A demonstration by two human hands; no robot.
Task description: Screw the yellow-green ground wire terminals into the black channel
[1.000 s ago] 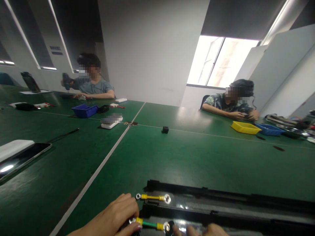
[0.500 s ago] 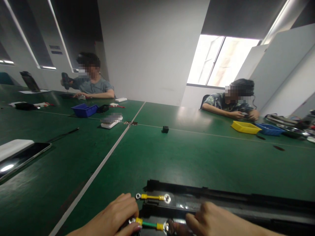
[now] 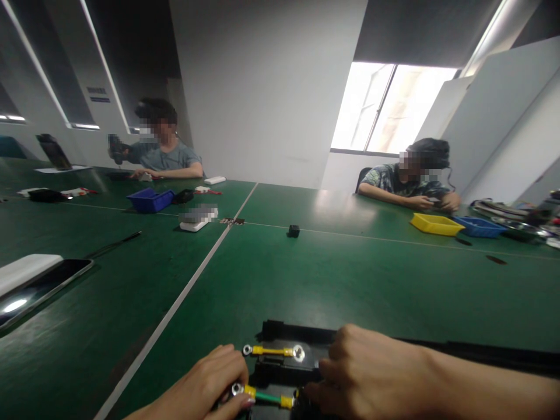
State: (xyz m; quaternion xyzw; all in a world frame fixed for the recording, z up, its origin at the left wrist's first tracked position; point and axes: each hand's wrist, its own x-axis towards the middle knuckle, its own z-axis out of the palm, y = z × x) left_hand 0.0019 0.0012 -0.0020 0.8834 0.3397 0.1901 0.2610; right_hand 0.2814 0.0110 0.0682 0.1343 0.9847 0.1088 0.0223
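A short green wire (image 3: 268,398) with yellow crimp sleeves lies across the near part of a black housing (image 3: 291,328). My left hand (image 3: 214,379) is closed at the wire's left end, its thumb against the crimp sleeve beside a silver ring terminal (image 3: 237,389). Over the wire's right end, my right hand (image 3: 350,367) is closed with its fingers curled down. Those fingertips and the right ring terminal are hidden, so what they grip does not show. Farther back on the housing, a yellow wire (image 3: 275,351) with ring terminals lies between the hands, untouched.
A phone (image 3: 52,291) and a white power bank (image 3: 30,271) lie at left on the green table (image 3: 371,280). A small black block (image 3: 294,231) sits mid-table. Blue (image 3: 151,200) and yellow (image 3: 436,224) bins stand farther off. Two people sit across the table.
My right hand has shifted left and away from me, now covering the right ring terminal of the green wire and more of the housing. The left hand stays nearly in place.
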